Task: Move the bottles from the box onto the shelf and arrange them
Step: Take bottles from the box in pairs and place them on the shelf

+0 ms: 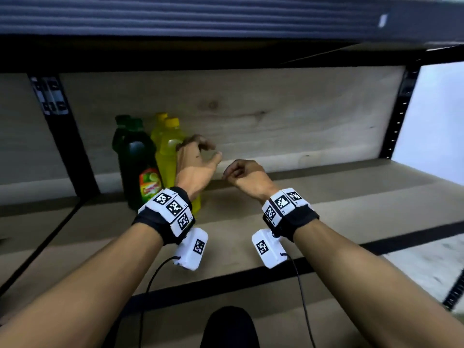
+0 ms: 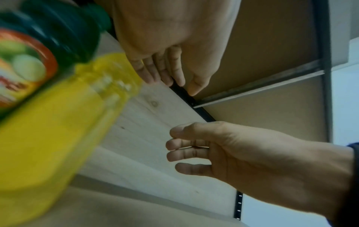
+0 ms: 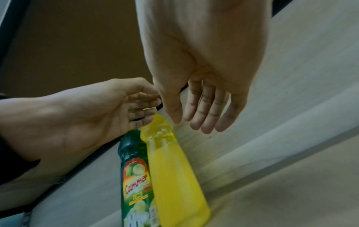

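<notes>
Two green bottles (image 1: pixel 135 156) and two yellow bottles (image 1: pixel 168 151) stand upright in a tight group on the left of the shelf board (image 1: pixel 326 209). My left hand (image 1: pixel 208 149) hovers just right of the front yellow bottle, fingers relaxed, holding nothing. The right hand (image 1: pixel 233 170) floats beside it, loosely curled and empty. In the left wrist view the yellow bottle (image 2: pixel 58 122) and green bottle (image 2: pixel 58 30) sit close to the left hand (image 2: pixel 167 76). In the right wrist view the right hand (image 3: pixel 202 119) hangs above the yellow bottle (image 3: pixel 174 169). The box is out of view.
A pale wooden back panel (image 1: pixel 276 121) closes the shelf behind. Black metal uprights stand at the left (image 1: pixel 65 136) and right (image 1: pixel 399 109). An upper shelf (image 1: pixel 226 16) overhangs. The board stretches bare to the right of the bottles.
</notes>
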